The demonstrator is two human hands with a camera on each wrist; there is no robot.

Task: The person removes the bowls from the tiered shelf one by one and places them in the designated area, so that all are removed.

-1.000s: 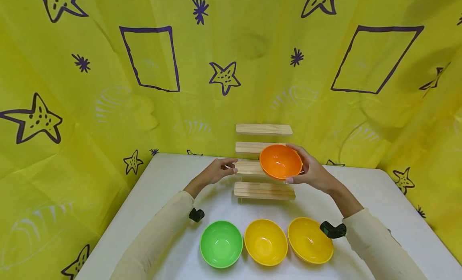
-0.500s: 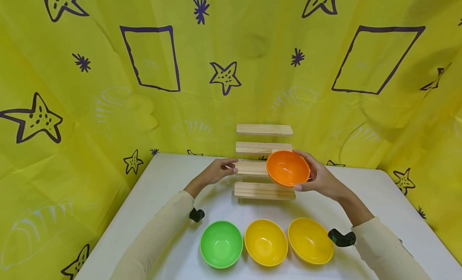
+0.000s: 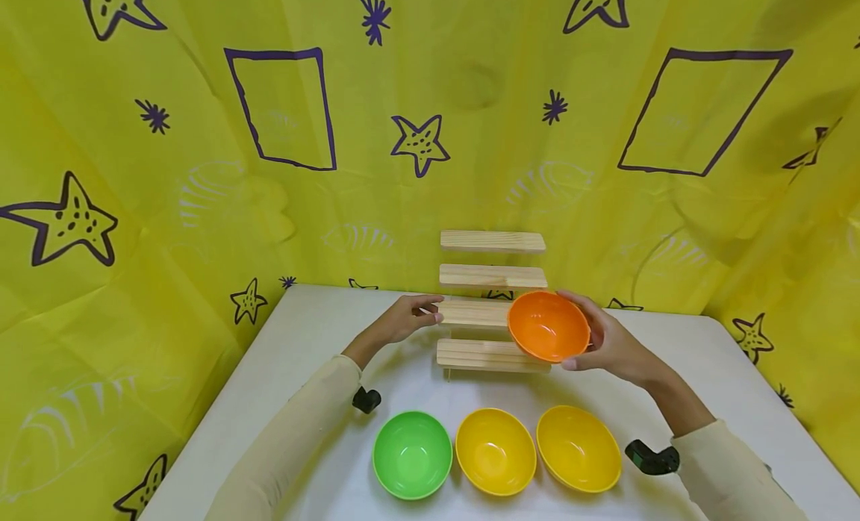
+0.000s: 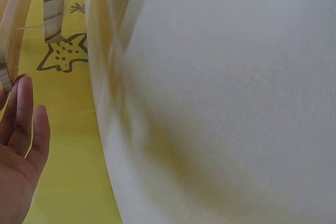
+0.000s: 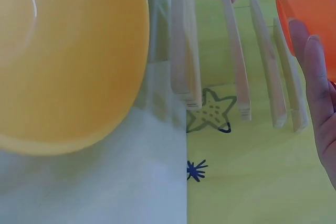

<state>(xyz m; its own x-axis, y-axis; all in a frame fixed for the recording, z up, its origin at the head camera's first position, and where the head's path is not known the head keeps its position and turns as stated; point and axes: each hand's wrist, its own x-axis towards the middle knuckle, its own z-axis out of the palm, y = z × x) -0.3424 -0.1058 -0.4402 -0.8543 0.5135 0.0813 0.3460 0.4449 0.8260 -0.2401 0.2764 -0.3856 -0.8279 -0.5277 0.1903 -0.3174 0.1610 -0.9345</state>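
Observation:
My right hand (image 3: pixel 614 345) grips an orange bowl (image 3: pixel 547 327) by its right rim. The bowl is tilted, its inside facing me, in front of the right side of a wooden tiered shelf (image 3: pixel 493 354). It hides the right end of the third plank down. At the left end of that plank, my left hand (image 3: pixel 401 319) pinches the wood between thumb and fingers. The left wrist view shows fingers (image 4: pixel 23 114) of that hand against the plank end, the thumb out of sight. In the right wrist view the orange bowl (image 5: pixel 310 19) appears at the upper right.
A green bowl (image 3: pixel 413 455), a yellow bowl (image 3: pixel 496 452) and another yellow bowl (image 3: pixel 578 449) stand in a row at the front of the white table (image 3: pixel 269 401). A yellow patterned curtain (image 3: pixel 363 207) hangs behind and at both sides.
My right hand has moved the orange bowl right and down, nearer to me, away from the shelf's middle. My left hand has stayed at the plank end.

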